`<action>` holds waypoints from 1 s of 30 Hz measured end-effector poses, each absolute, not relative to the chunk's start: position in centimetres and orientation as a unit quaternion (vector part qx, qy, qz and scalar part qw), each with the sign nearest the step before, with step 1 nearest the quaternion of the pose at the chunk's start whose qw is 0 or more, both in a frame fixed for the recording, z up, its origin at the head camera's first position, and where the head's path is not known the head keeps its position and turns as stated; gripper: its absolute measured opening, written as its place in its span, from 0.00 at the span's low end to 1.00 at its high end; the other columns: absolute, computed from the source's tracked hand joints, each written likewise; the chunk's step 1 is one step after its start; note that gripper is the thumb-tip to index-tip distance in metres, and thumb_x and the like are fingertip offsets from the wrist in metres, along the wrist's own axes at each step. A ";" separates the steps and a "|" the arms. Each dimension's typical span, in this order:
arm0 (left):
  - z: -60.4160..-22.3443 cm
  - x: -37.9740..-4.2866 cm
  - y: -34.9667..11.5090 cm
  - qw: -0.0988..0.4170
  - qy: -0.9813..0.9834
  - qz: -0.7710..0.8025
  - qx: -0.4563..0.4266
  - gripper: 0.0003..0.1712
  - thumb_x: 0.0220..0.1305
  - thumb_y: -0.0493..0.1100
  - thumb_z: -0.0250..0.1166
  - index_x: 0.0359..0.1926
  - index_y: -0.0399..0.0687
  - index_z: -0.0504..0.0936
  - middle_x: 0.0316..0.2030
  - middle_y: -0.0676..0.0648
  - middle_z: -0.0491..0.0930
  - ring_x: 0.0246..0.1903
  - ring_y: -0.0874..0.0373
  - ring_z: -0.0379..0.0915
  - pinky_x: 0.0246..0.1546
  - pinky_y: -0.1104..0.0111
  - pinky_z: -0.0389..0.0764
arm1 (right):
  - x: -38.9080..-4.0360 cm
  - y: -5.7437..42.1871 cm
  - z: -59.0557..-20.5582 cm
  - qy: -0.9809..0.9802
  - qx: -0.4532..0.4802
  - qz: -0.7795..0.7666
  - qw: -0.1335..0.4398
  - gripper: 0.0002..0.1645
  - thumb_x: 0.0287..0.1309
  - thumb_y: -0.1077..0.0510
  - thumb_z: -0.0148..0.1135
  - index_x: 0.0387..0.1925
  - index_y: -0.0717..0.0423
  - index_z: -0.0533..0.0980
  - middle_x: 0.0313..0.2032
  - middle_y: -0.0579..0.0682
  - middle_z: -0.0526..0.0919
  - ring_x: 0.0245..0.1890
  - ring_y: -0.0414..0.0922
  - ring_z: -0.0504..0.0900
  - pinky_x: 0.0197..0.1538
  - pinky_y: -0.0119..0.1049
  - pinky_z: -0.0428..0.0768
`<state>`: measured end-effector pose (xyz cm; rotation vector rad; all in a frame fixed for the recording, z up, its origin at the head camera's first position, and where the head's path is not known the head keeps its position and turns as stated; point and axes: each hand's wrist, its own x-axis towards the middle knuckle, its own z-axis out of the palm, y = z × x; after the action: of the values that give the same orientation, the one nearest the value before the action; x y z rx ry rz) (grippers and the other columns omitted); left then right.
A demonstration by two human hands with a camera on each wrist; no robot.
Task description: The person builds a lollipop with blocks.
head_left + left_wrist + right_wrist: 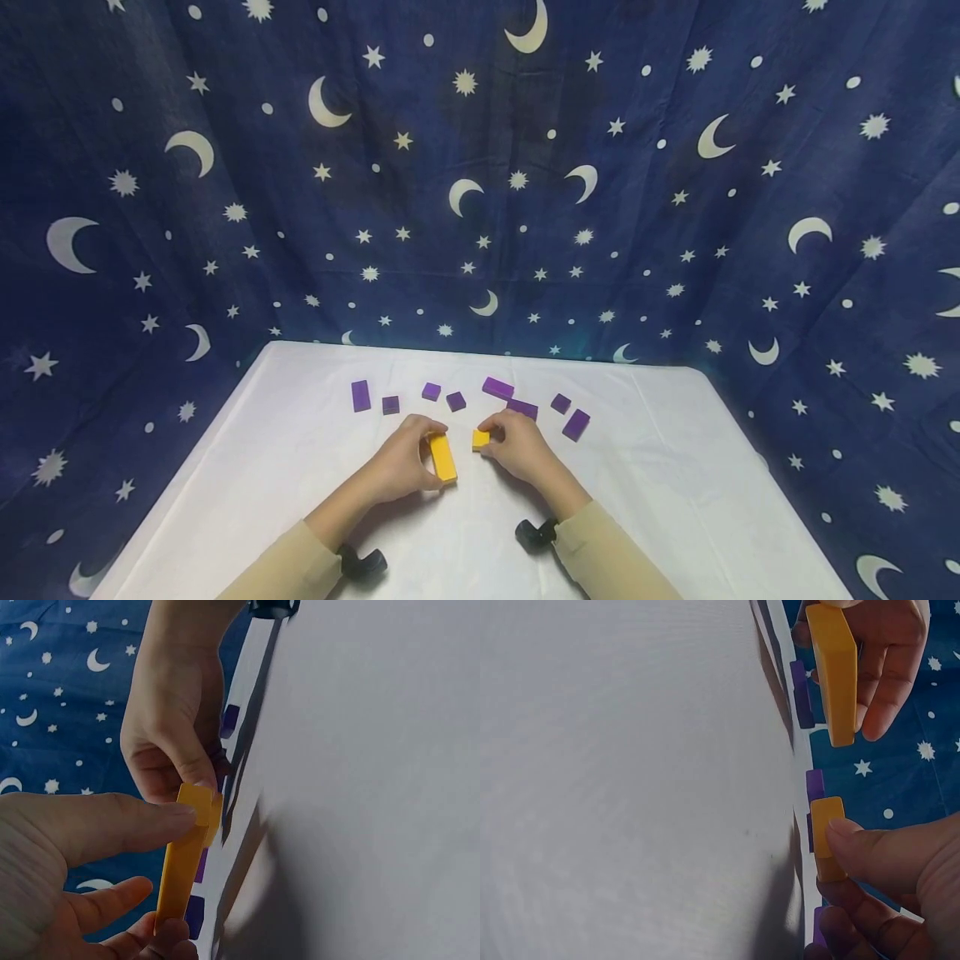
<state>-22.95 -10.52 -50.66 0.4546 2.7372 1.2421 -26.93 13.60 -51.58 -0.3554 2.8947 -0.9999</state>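
"Over the white table (660,467), both your hands are busy, and each holds a yellow block."

"Your left hand (397,462) has the long block (443,458), thumb at the near end and fingers at the far one, so your grip spans its whole length. Its far end leans slightly to your left."

"And your right hand (521,448)?"

"You pinch the small block (481,440) narrowly there, thumb on the near side, fingertip on the far one. It sits to the right of your long block, a gap between them."

"Do your blocks touch the cloth?"

"I cannot tell from these views. Past your hands lie eight purple blocks (456,402), four oblong and four cubes. On your left are an oblong and a cube, with two cubes toward the middle. Beyond your right hand are two oblongs, very close together, the nearer partly covered by that hand."

"You also have a cube and an oblong to the right of those, just beside each other."

"Your sleeves (288,567) are beige, with a black device (363,565) at each wrist. Behind the table you face a dark blue curtain (420,208) with pale moons and stars."
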 end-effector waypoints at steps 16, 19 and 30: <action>-50.7 -21.2 -10.6 0.084 0.893 0.386 0.217 0.43 0.44 0.38 0.87 0.64 0.47 0.80 0.60 0.50 0.77 0.55 0.55 0.76 0.66 0.52 0.82 | -26.1 13.5 -51.8 0.937 -0.118 -0.326 0.029 0.17 0.58 0.57 0.80 0.49 0.46 0.89 0.50 0.46 0.89 0.48 0.44 0.83 0.61 0.50 0.85; -50.7 -20.9 -10.6 0.094 0.890 0.383 0.230 0.43 0.43 0.38 0.87 0.63 0.48 0.81 0.60 0.51 0.77 0.54 0.55 0.77 0.63 0.56 0.83 | -26.0 13.3 -51.8 0.935 -0.125 -0.331 0.026 0.17 0.58 0.57 0.81 0.49 0.46 0.89 0.49 0.45 0.89 0.46 0.43 0.82 0.59 0.49 0.86; -51.0 -19.4 -10.5 0.117 0.885 0.370 0.258 0.39 0.43 0.40 0.87 0.59 0.53 0.84 0.64 0.54 0.76 0.53 0.58 0.77 0.60 0.62 0.83 | -25.6 12.8 -51.7 0.930 -0.151 -0.335 0.027 0.17 0.57 0.56 0.81 0.49 0.48 0.89 0.40 0.42 0.85 0.39 0.40 0.78 0.45 0.35 0.80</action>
<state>-19.38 -10.52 -50.99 0.7540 2.5901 1.0837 -25.56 12.82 -51.73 -0.4666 2.8723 -1.0341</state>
